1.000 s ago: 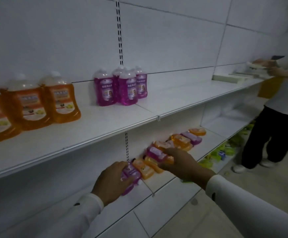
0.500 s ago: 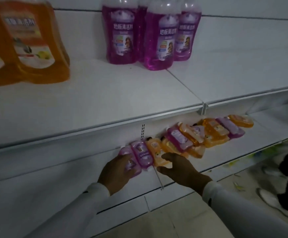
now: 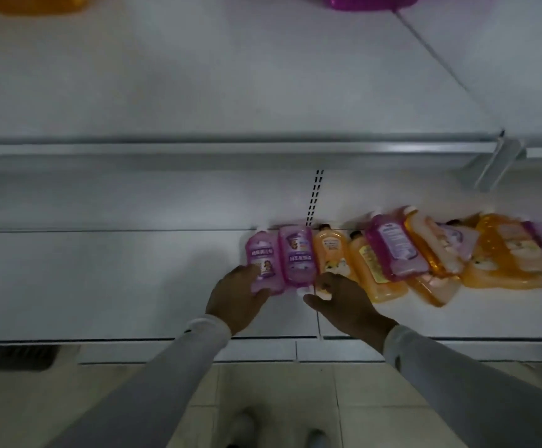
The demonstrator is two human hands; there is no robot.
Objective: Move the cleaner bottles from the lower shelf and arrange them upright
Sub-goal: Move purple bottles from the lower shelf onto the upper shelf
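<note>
At the back edge of the lower shelf, I note a row of cleaner bottles lying flat, purple and orange, some overlapping toward the right. The left hand grips the leftmost purple bottle at its base, fingers curled round its side. The right hand rests at the base of the first orange bottle; whether it grips, I cannot tell. Both sleeves are pale grey.
</note>
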